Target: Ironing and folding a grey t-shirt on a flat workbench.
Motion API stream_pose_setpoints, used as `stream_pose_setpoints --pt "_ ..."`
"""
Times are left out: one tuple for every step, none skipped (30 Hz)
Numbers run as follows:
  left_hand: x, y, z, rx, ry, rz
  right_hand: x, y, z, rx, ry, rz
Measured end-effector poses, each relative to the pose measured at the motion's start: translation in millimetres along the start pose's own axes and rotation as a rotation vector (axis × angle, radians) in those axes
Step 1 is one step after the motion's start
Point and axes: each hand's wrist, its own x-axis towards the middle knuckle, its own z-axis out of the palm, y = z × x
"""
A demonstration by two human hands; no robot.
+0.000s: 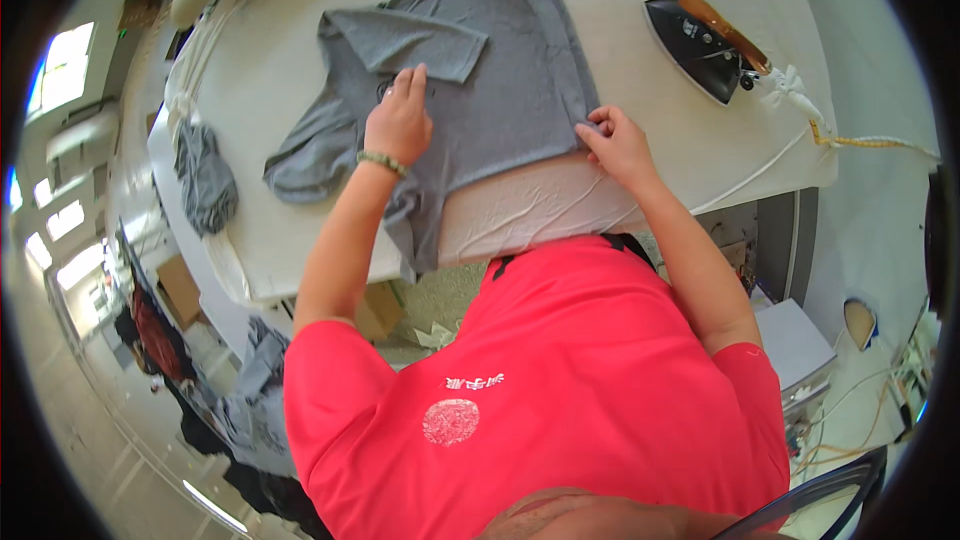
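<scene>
A grey t-shirt (500,70) lies spread on a white padded ironing table (660,110), one sleeve folded across its middle. My left hand (398,122), with a beaded bracelet at the wrist, presses flat on the shirt near its left side. My right hand (615,140) pinches the shirt's right edge near the hem, fingers closed on the fabric. My red shirt fills the lower part of the view.
A black iron (705,45) with a brown handle rests on the table at the right, its white cord (800,100) trailing off the edge. Another grey garment (205,180) hangs over the table's left edge. Cardboard boxes and clothes lie on the floor at the left.
</scene>
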Motion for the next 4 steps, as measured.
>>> stream_pose_setpoints --pt "26 -9 11 0.053 -0.222 0.029 1 5 1 -0.003 -0.002 0.010" --pt "52 -15 19 0.112 -0.444 0.059 1 9 2 -0.006 -0.005 0.021" --pt "78 -22 26 0.179 -0.665 0.090 2 12 3 -0.008 -0.011 0.033" --pt "112 -25 19 0.292 -1.024 0.132 -4 6 1 -0.026 -0.005 0.044"
